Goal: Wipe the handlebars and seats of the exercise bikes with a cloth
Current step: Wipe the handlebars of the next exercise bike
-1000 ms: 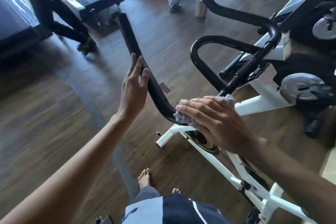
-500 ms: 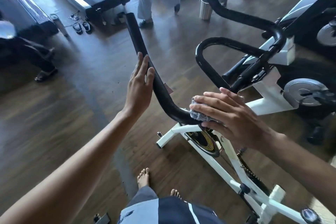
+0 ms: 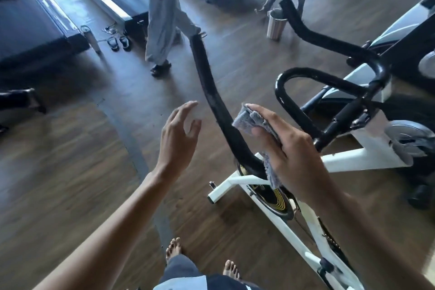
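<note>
I note my left hand (image 3: 180,134) hovering just left of the black handlebar (image 3: 206,82), fingers spread and touching nothing. My right hand (image 3: 292,155) clasps the grey cloth (image 3: 247,119) against the handlebar's lower bend, above the white bike frame (image 3: 348,160)

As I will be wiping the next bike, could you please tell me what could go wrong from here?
1. The left hand hovers open beside the black handlebar, so nothing steadies it. The right hand pressing the cloth might slip off the bar.
2. A person walks close past the bar's far end and could bump it.
3. The bare feet stand near the bike's white frame; a stubbed toe is possible.
</note>
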Tool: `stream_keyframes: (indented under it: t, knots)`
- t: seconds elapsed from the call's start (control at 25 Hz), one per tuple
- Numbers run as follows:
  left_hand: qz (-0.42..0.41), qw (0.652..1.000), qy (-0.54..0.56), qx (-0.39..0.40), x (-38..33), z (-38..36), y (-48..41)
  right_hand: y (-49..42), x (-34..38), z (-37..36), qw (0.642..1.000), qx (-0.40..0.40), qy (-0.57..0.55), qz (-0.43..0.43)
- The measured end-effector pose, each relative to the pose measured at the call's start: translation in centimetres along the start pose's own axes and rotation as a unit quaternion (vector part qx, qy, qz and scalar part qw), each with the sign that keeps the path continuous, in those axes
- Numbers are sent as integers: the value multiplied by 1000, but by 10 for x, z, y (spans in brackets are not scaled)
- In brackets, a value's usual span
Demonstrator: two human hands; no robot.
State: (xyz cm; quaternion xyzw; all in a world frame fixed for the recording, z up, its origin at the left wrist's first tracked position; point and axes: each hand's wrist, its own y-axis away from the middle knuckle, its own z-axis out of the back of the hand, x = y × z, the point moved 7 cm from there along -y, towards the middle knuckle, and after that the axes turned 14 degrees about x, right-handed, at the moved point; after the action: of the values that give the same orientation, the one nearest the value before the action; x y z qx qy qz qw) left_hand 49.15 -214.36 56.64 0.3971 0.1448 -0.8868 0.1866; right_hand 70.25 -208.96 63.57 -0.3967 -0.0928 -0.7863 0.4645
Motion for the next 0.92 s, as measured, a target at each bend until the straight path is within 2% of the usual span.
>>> stream_keyframes:
  t: [0.24,0.56,0.76,0.92]
  knots:
    - [49,999,5,-20,84,89,0,-105,41,-103,995,54,-72,-41]
    - [74,996,-18,44,204,203,-41,-215,44,-245,961,18,-218,-168]
    - [39,993,-29,104,238,209,-115,-277,24,-262,943,-44,-249,-218]
    - [-4,988,-35,149,238,192,-201,-329,-12,-253,937,-95,-236,-241]
